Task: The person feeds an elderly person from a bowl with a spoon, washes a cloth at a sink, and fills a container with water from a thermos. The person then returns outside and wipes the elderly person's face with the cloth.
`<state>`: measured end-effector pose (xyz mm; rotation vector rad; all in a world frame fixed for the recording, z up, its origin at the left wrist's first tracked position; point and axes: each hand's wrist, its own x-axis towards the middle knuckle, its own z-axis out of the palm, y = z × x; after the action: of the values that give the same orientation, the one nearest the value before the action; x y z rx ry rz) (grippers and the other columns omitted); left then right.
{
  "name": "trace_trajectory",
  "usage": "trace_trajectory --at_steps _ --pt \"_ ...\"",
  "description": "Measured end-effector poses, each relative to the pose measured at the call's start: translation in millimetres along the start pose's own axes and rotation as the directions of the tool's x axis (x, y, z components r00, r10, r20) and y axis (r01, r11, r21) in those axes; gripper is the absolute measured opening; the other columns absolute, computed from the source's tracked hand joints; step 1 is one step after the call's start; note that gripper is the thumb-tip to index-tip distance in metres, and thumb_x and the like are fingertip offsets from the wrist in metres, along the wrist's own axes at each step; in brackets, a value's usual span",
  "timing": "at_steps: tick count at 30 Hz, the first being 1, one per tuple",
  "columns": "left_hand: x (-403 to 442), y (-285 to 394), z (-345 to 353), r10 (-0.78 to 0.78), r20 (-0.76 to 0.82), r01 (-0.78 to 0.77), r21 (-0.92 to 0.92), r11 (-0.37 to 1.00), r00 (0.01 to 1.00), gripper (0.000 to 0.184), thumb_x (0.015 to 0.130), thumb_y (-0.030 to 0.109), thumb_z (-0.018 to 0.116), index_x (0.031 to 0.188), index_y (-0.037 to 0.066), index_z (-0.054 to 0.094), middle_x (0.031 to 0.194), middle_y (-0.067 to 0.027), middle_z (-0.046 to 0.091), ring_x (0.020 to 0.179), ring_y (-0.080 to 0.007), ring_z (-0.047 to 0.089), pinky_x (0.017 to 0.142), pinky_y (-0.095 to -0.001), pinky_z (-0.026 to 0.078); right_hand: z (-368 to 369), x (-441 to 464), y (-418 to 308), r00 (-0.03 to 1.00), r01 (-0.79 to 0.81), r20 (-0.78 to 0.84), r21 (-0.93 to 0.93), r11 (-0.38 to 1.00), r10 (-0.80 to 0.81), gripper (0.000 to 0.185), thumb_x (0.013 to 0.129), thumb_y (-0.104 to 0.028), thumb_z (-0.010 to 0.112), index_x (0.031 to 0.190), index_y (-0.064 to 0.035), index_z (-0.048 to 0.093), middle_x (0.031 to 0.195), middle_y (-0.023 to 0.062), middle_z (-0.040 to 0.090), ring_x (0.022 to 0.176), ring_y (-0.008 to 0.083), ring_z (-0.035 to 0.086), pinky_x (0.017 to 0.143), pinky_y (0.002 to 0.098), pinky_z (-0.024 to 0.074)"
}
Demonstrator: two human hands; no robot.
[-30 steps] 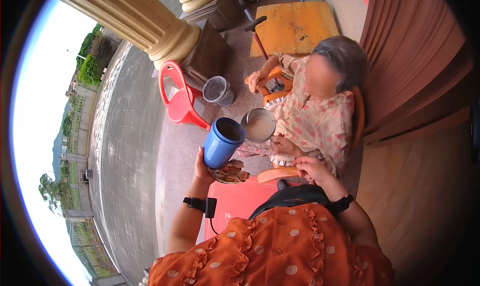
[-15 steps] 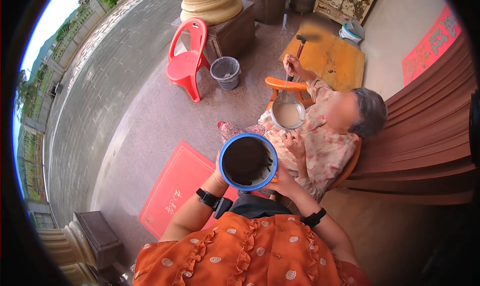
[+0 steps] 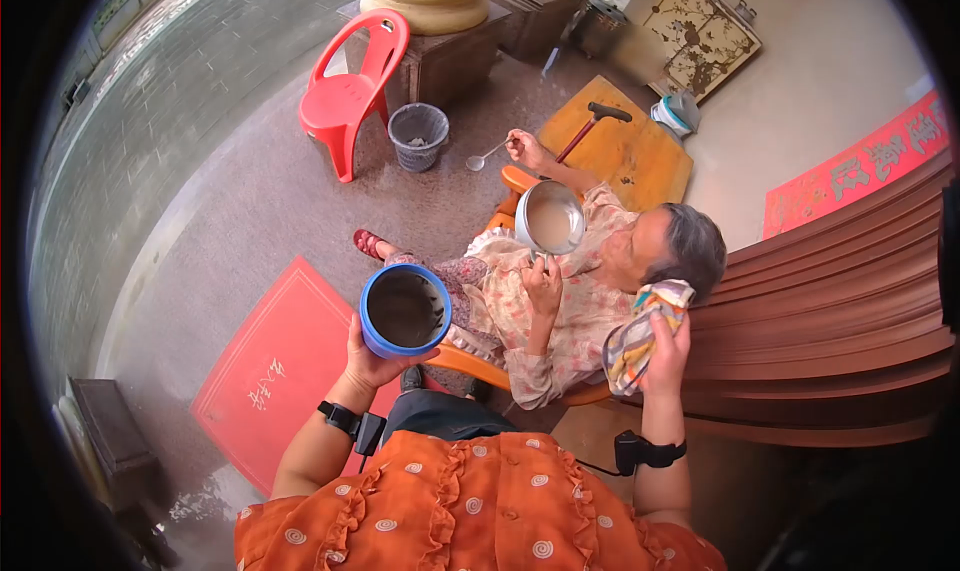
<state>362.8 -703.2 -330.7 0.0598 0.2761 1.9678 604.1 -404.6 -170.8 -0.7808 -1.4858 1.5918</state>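
Note:
My left hand [image 3: 368,361] is closed around a round, blue-rimmed container [image 3: 398,349], held upright with its mouth facing up. Its inside looks dark; I cannot make out the contents. Off to the right, my right hand [image 3: 666,359] grips a folded checked cloth [image 3: 632,351] beside the head of a seated person [image 3: 590,271]. That person holds a metal pan [image 3: 522,229] of pale liquid by its handle in one hand, and a spoon [image 3: 478,162] in the other, out past the pan.
A red chair [image 3: 340,101] and a wastebasket [image 3: 418,156] stand ahead. Behind the seated person are a wooden table [image 3: 640,156], a walking stick [image 3: 590,131] and a white-and-blue bucket [image 3: 675,116]. A red mat [image 3: 265,371] lies on the floor at left.
My right hand has left the container and now holds a checked cloth at the right. The container has shifted left in my left hand. The person's spoon has moved out of the pan.

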Motion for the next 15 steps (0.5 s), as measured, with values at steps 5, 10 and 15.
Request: trace_trajectory --at_steps 5,10,15 --pt "-28 14 -14 0.097 -0.090 -0.093 0.042 0.995 0.991 0.102 0.070 0.077 0.057 0.149 0.020 0.028 0.147 -0.0150 0.038 0.129 -0.0482 0.039 0.102 -0.0707 0.029 7 61 -10 0.951 0.309 0.083 -0.365 0.878 -0.299 0.039 0.094 -0.004 0.049 0.130 0.0062 0.040 0.124 0.0121 0.054 0.111 0.0179 0.053 0.096 0.0311 0.0411" --pt "-45 23 -19 0.176 -0.102 -0.178 -0.012 0.984 0.979 0.098 0.073 0.076 0.055 0.149 0.020 0.027 0.147 -0.0152 0.038 0.128 -0.0474 0.041 0.100 -0.0697 0.033 41 73 3 0.928 0.365 0.054 -0.324 0.873 -0.368 0.040 0.094 -0.003 0.047 0.132 0.0075 0.040 0.127 0.0145 0.053 0.114 0.0193 0.053 0.098 0.0323 0.0399" --pt "-58 33 -17 0.217 -0.022 -0.218 -0.011 0.976 0.976 0.093 0.077 0.074 0.053 0.148 0.020 0.028 0.146 -0.0152 0.038 0.125 -0.0421 0.048 0.096 -0.0633 0.044 51 50 11 0.950 0.312 0.053 -0.182 0.932 -0.308 0.043 0.096 -0.006 0.046 0.136 0.0049 0.037 0.130 0.0135 0.049 0.117 0.0205 0.051 0.099 0.0332 0.0405"
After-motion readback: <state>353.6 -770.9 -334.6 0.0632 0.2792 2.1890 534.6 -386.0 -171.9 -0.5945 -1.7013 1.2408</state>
